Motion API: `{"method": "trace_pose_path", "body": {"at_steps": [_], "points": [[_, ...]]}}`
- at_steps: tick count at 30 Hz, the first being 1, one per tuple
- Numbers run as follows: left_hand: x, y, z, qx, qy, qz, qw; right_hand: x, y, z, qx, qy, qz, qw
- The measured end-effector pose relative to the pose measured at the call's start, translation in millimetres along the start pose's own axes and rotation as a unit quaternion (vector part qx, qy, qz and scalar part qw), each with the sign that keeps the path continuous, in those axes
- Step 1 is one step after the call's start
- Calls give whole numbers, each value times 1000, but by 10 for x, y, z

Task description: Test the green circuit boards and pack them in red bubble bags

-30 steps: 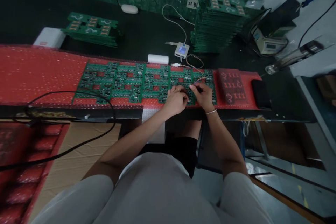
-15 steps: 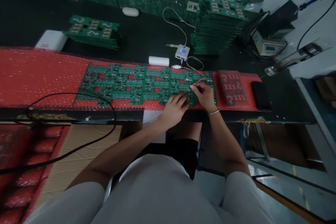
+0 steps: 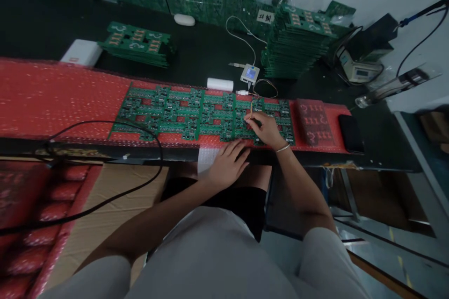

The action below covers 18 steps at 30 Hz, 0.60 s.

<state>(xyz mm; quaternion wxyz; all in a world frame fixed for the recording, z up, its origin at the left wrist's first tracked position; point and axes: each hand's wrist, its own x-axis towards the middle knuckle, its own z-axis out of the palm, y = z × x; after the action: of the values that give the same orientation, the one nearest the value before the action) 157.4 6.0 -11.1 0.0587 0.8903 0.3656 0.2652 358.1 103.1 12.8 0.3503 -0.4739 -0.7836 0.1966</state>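
A row of green circuit boards [image 3: 182, 111] lies on red bubble wrap [image 3: 52, 98] along the bench's front edge. My right hand [image 3: 267, 129] is pinched on a thin wired probe [image 3: 251, 108], its tip down on a board near the right end. The probe's wire leads back to a small white meter [image 3: 250, 74] with a lit blue screen. My left hand [image 3: 227, 163] rests at the bench's front edge, fingers stretched out flat, holding nothing.
A tall stack of green boards [image 3: 298, 39] and a lower stack [image 3: 138, 46] stand behind. A dark red panel [image 3: 314, 120] and a black phone [image 3: 349, 133] lie to the right. A black cable [image 3: 105, 168] loops at left; a white roll [image 3: 220, 84] lies behind the boards.
My left hand has drawn back off the boards to the bench's front edge and opened flat. My right hand has shifted slightly left with the probe.
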Motion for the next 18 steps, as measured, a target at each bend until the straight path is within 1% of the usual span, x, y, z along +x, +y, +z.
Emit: {"method": "trace_pose_path", "body": {"at_steps": [3, 5, 8, 11, 14, 18], "points": [[-293, -117, -144, -9, 34, -48, 998, -4, -1, -3, -6, -7, -11, 1000], [-437, -235, -249, -9, 56, -76, 995, 2, -4, -4, -18, -8, -18, 1000], [-585, -415, -400, -14, 85, -116, 990, 13, -7, -6, -30, -17, -26, 999], [-696, -544, -501, -33, 99, -143, 984, 15, 7, -2, -29, -31, -32, 999], [-791, -605, -517, -57, 94, -149, 983, 9, 41, 23, -27, -28, -22, 999], [-867, -631, -428, -88, 67, -123, 986, -7, 83, 70, -14, 15, 0, 1000]]}}
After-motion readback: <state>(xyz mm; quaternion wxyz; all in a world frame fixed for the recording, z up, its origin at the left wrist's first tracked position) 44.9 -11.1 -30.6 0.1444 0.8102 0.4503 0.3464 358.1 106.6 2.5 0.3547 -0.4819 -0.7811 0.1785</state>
